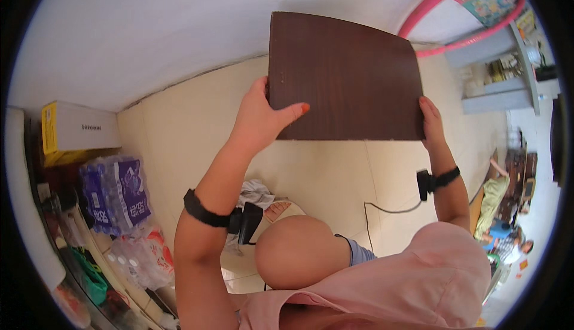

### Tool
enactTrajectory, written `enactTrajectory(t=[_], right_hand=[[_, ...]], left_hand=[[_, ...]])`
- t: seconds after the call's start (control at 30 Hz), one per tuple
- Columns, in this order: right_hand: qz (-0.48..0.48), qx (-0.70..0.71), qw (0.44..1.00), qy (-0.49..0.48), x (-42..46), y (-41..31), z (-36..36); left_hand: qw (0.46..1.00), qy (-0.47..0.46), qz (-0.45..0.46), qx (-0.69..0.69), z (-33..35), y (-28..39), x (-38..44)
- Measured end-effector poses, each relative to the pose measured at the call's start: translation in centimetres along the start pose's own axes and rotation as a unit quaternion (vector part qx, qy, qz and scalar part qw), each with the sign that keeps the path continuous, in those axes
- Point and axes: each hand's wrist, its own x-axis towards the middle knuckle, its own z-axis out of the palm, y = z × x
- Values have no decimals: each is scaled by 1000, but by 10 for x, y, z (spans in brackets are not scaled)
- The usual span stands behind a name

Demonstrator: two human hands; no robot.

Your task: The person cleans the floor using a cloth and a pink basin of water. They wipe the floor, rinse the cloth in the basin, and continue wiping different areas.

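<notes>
A dark brown wood-grain board [345, 81], or one face of a box-like piece, is held up before me above the tiled floor. My left hand [264, 119] grips its left edge, the thumb lying flat across the near face and the fingers hidden behind. On the opposite side my right hand [431, 121] clasps the lower right edge. Whether the board's bottom edge touches anything cannot be seen. Black straps with small devices circle both forearms, and a thin cable [368, 222] hangs from the right one.
Against the left wall stand a grey and yellow carton [83, 128], a shrink-wrapped pack of bottles [119, 195] and more bagged bottles [139, 254]. A crumpled cloth [255, 193] lies near my foot. A pink hoop [417, 16] leans by a grey shelf [497, 99]. People [511, 245] are far right.
</notes>
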Motion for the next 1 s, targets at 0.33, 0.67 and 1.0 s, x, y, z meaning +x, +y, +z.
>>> enactTrajectory(t=[0.33, 0.67, 1.0], right_hand=[[-3, 44, 984, -172, -42, -56, 152], [-1, 91, 951, -295, -49, -64, 322], [-44, 100, 935, -338, -46, -55, 398]], left_hand=[[936, 337, -67, 78, -116, -18, -98], [867, 419, -92, 252, -280, -44, -128], [876, 438, -153, 134, -327, -34, -137]])
